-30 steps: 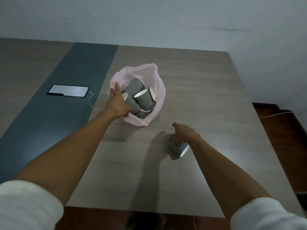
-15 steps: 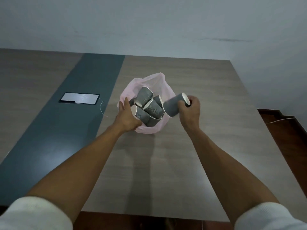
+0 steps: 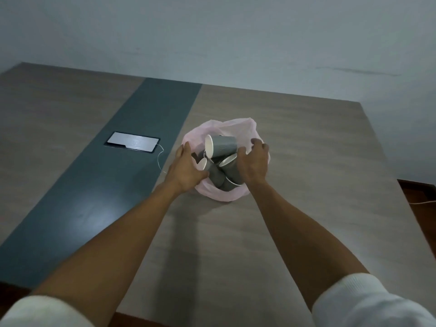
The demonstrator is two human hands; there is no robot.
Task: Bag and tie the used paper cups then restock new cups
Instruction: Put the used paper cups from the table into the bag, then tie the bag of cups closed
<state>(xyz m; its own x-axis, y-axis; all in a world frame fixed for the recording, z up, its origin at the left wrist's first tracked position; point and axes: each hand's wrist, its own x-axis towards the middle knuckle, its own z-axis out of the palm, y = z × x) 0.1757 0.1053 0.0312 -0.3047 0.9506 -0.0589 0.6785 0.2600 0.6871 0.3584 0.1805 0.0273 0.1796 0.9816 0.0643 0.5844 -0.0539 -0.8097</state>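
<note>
Curled fingers [image 3: 258, 144] of the right hand [image 3: 253, 165] and left hand [image 3: 186, 169] each grip a side of one thin pink bag [image 3: 232, 193] on the table [image 3: 306, 161], its open mouth showing about five jumbled grey, white-lined cups [image 3: 221, 146].

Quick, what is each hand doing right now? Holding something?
Left hand: closed on the left edge of the pink bag.
Right hand: gripping the bag's right edge, beside the grey cups.
</note>
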